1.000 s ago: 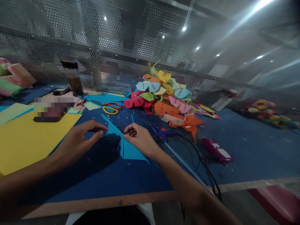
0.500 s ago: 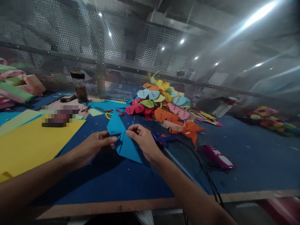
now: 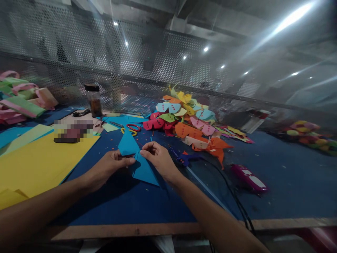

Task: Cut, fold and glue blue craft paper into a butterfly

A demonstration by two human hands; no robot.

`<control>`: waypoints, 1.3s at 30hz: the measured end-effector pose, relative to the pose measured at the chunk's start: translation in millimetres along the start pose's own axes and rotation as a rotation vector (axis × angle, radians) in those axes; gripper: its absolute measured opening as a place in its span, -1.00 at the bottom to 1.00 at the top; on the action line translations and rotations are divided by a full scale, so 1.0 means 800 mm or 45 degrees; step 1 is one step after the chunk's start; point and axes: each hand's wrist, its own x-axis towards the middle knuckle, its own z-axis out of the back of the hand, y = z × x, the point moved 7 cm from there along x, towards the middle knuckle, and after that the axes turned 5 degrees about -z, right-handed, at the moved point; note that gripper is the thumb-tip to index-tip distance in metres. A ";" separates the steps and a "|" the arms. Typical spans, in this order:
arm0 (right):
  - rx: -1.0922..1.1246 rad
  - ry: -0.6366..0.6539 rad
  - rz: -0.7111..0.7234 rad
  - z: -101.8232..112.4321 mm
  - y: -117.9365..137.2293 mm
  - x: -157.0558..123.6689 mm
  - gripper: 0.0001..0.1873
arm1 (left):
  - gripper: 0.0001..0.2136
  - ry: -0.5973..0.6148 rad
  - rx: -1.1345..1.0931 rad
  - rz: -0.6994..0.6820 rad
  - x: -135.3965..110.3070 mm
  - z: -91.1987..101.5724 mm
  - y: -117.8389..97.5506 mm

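Blue folded paper (image 3: 144,170) just below-left of frame centre. Left hand (image 3: 112,165): thumb and fingers pinched on its left side. Right hand (image 3: 159,158): thumb-index pinch at right edge, other fingers curled.

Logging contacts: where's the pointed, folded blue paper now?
Head view, left of centre: the pointed, folded blue paper is held between the left hand and right hand, in front of the red-and-yellow-handled scissors.

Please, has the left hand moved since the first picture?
Yes. Against the yellow sheet, the left hand has moved rightward, and now it pinches the blue paper.
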 end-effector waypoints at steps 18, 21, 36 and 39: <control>-0.039 0.054 0.038 -0.014 0.000 0.000 -0.67 | -0.66 -0.033 0.036 -0.024 0.000 0.009 0.008; -0.017 0.045 0.056 -0.013 0.003 -0.002 -0.69 | -0.65 -0.018 0.017 -0.014 -0.001 0.006 0.007; 0.004 0.106 0.010 -0.013 0.003 -0.003 -0.62 | -0.65 -0.141 -0.048 -0.035 -0.007 0.010 -0.017; -0.014 0.122 0.013 -0.015 0.004 -0.003 -0.62 | -0.69 -0.158 -0.007 -0.026 -0.006 0.014 -0.010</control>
